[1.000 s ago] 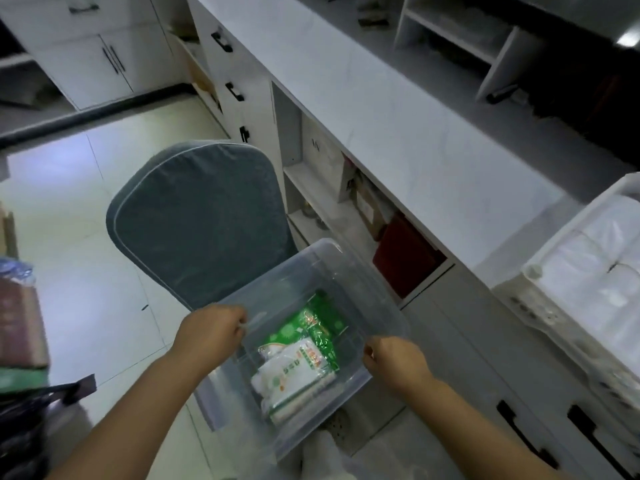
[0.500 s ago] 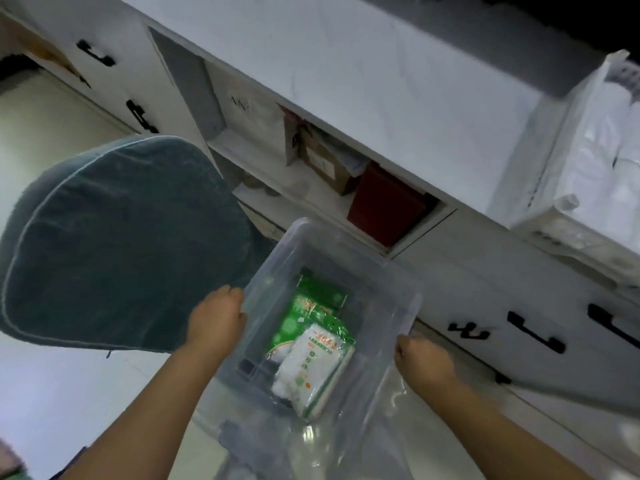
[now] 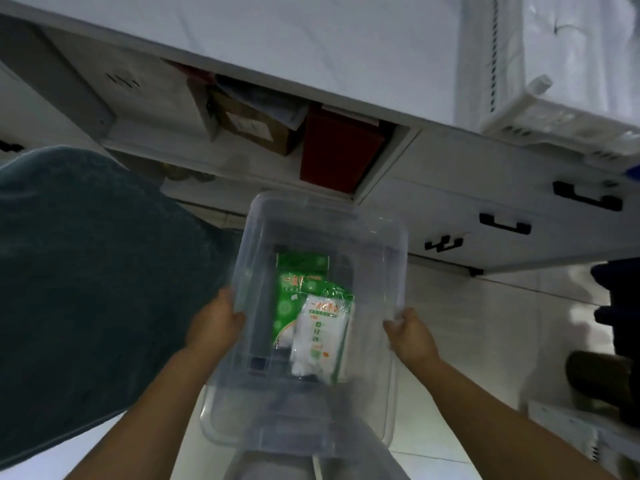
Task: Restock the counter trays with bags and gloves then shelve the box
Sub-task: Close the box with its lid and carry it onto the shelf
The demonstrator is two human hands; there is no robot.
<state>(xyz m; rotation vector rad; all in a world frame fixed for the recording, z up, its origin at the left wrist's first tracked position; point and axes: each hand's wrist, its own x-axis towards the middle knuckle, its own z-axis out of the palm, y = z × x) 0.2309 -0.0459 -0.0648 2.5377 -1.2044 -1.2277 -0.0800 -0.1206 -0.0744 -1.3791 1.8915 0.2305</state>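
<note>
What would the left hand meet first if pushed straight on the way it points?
The left hand grips the clear box at its left rim, so that wall comes first; beyond it, probably the green packet.

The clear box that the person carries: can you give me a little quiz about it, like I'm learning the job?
1. True or false: the left hand and the right hand each grip a side of the clear box.
2. What lies in the clear box? A. green and white packets B. apples C. a shoe
3. In one word: which colour is the rightmost box on the shelf under the counter?

Key: 1 true; 2 A; 3 red.
</note>
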